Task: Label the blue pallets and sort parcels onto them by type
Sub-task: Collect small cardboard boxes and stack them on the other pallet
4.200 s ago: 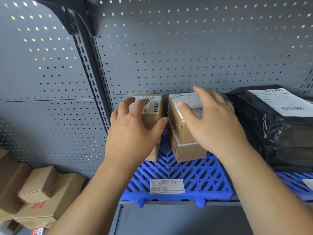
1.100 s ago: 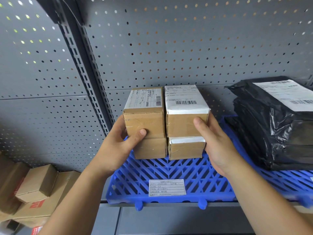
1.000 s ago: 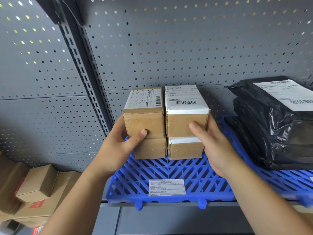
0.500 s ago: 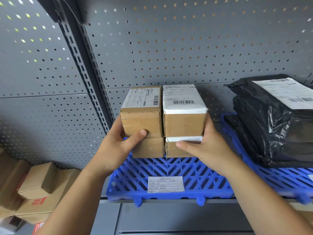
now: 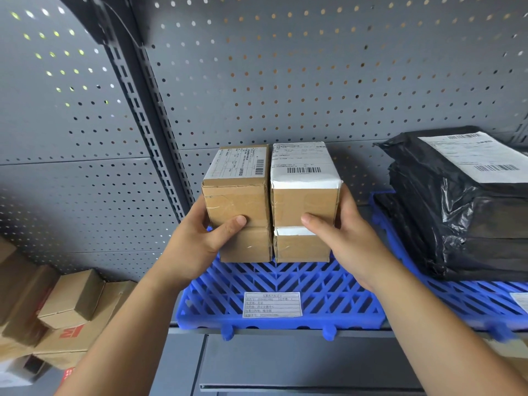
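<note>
Sorting step, judged as squaring up parcels. The left grip (image 5: 200,241) curls round the left box stack (image 5: 237,201), thumb on its front. The right grip (image 5: 345,238) clasps the right box stack (image 5: 304,201). Both stacks stand touching at the back of the blue pallet (image 5: 300,278), behind its label (image 5: 272,304). The next move likely calls for letting go without nudging them, then fetching loose cartons (image 5: 71,298) from below-left of the pallet.

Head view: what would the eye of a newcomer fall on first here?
First, four cardboard boxes, stacked two by two at the centre on a blue pallet, with the left grip and right grip, bare hands, holding them from both sides. Next, the pile of black mailer bags on the right, on a second blue pallet. A white label sits on the first pallet's front edge.
</note>
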Available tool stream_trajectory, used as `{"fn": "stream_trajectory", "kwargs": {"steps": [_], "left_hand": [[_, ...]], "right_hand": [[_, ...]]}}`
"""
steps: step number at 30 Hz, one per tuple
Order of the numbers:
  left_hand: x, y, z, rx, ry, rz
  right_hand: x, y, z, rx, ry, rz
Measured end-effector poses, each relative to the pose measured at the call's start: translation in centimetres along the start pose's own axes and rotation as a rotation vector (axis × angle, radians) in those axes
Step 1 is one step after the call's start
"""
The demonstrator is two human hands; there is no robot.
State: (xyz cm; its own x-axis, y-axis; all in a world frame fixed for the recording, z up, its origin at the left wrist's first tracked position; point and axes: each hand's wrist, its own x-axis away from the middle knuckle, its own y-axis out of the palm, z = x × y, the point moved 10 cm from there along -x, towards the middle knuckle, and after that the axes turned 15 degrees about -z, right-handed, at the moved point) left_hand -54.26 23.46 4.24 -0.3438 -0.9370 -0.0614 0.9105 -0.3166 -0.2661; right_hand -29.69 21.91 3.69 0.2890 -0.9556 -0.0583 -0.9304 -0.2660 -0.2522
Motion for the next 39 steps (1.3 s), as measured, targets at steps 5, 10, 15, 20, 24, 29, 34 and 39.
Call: {"fn": "stream_trajectory", "kwargs": {"steps": [5, 10, 15, 20, 24, 29, 34, 39], "left_hand": [[0.9, 0.7, 0.5, -0.014, 0.004, 0.04], [2.7, 1.4, 1.6, -0.065, 0.024, 0.114], [5.1, 1.2, 1.9, -0.105, -0.019, 0.279], [8.2, 2.7, 2.1, -0.174, -0.048, 0.384], [10.1, 3.4, 2.1, -0.195, -0.104, 0.451], [11.2, 4.8, 2.9, -0.223, -0.087, 0.416], [12.0, 6.8, 2.3, -0.232, -0.089, 0.318], [12.5, 9.7, 2.4, -0.318, -0.046, 0.244]], "right_hand": [[0.8, -0.5, -0.3, -0.015, -0.025, 0.008], [2.0, -1.4, -0.6, -0.022, -0.032, 0.031], [3.3, -1.6, -0.6, 0.014, -0.012, 0.023], [4.9, -1.6, -0.4, 0.046, 0.006, 0.034], [6.5, -1.1, -0.5, 0.068, 0.039, 0.039], [9.2, -0.8, -0.8, 0.095, 0.068, 0.072], [12.3, -0.3, -1.1, 0.15, 0.109, 0.121], [15.7, 0.0, -1.1, 0.304, 0.155, 0.143]]}}
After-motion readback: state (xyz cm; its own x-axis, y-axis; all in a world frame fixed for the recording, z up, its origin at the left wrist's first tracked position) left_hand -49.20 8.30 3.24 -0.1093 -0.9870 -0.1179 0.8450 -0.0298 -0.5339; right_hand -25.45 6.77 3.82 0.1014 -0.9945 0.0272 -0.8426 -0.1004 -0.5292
